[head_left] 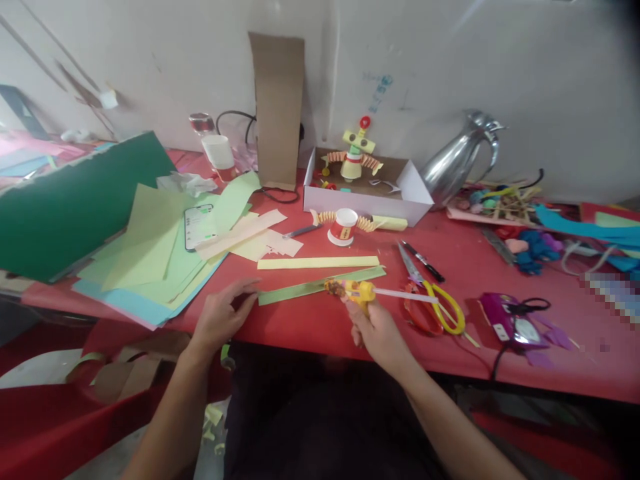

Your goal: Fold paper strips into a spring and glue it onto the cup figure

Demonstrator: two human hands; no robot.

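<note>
My tabletop [320, 327] had its red cover on and was pushed against a scuffed white wall, with craft stuff pretty much everywhere. My right hand [381, 333] was closed around the yellow glue gun [356, 291], nozzle down on the right half of the green paper strip [320, 285], which lay flat near the front edge with a yellow paper strip [318, 263] just behind it. My left hand [220, 317] was mostly open, fingertips pressing the strip's left end so it couldn't slide. Honestly that seemed the trick here: pin one end firmly, keep the nozzle low and run a thin, steady bead, because a thin strip like that would probably curl or lift if the glue blobbed. I'd also keep my fingers well away from the hot tip. The yellow-handled scissors [434, 297] sat just right of the gun, with a black marker [424, 261] behind them. The paper cup figure [343, 227] stood further back, in front of the white box [365, 195], and my phone [199, 225] lay on the paper pile [150, 260] to the left.
</note>
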